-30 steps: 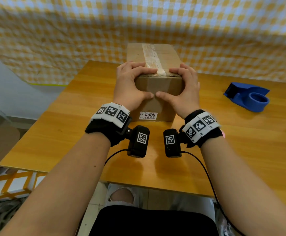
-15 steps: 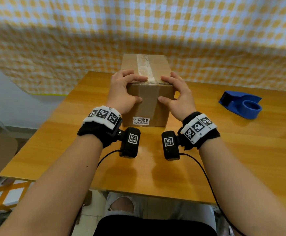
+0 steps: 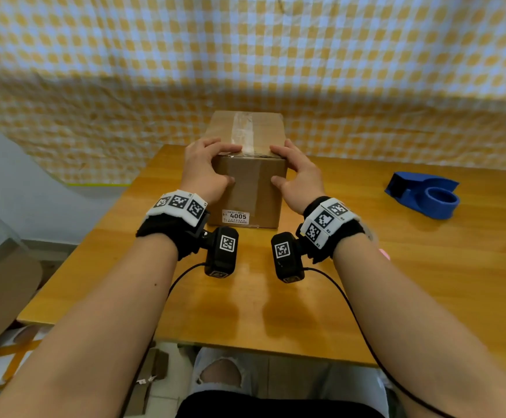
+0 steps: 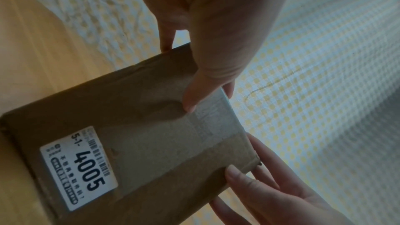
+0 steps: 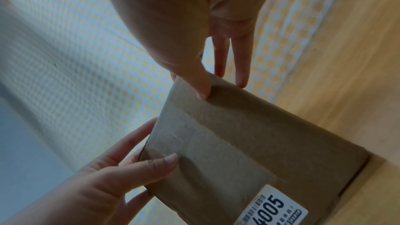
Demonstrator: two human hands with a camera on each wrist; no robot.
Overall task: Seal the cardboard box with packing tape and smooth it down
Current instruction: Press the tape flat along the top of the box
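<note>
At 12 o'clock on the glossy wooden worktop [image 3: 396,267], against the yellow-and-white checked cloth backdrop [image 3: 275,55], sits the brown cardboard box [image 3: 263,191], flaps closed. A strip of clear packing tape [image 3: 242,128] runs along the centre seam on top and folds down over the near face, ending above a white label printed "4005" [image 3: 236,216] at the box's lower left.

Left hand [image 3: 203,170] is at the box's 9 o'clock corner: fingers bent over the top near edge, thumb [image 4: 190,98] pressed on the front face right at the tape's edge. Right hand [image 3: 301,176] mirrors it at the 3 o'clock corner: fingers over the top edge, thumb [image 5: 202,88] on the front face near the right edge. Hands are apart, each clamped on its own corner of the box, bare tape showing between them.

Wrist views both show the front face with the tape strip lying flat, slight wrinkling near the top.

Blue plastic tape dispenser [image 3: 423,194] sits at 2 o'clock on the worktop, well apart from the box, untouched.
</note>
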